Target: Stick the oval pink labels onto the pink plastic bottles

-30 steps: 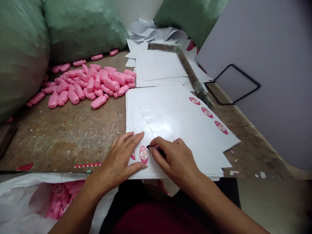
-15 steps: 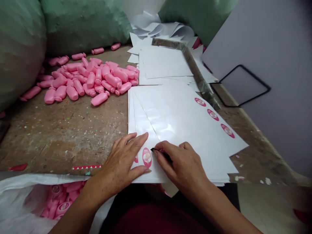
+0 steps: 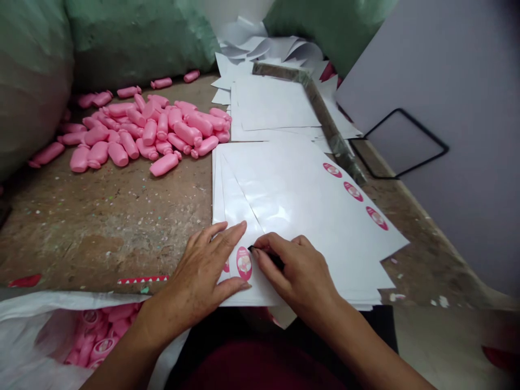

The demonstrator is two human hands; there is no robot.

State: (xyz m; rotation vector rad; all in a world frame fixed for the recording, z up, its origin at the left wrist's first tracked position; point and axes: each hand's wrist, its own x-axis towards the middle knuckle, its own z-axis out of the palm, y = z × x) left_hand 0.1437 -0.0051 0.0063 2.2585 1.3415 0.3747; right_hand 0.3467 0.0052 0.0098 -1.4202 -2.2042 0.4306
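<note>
My left hand [image 3: 205,265] lies with fingers spread on a stack of white sticker sheets [image 3: 292,189], thumb and forefinger framing an oval pink sticker [image 3: 244,264]. In my right hand [image 3: 298,265] is a thin dark pointed tool [image 3: 252,248], pinched between thumb and forefinger. Its tip touches or nearly touches the sticker's upper right edge. Most of the tool is hidden by my fingers, so its exact kind cannot be made out. Along the sheet's right edge sit three more oval stickers [image 3: 353,191].
Small pink bottles [image 3: 154,127] are heaped at the back left, before green sacks [image 3: 138,43]. A white bag [image 3: 24,330] with labelled pink bottles hangs at the front left edge. A taped bar [image 3: 325,114] lies over sheets behind; a black wire frame [image 3: 422,130] stands at right.
The tool tip has shifted very slightly left, closer to the sticker's edge. My left hand stays in place, and the view has moved slightly.
</note>
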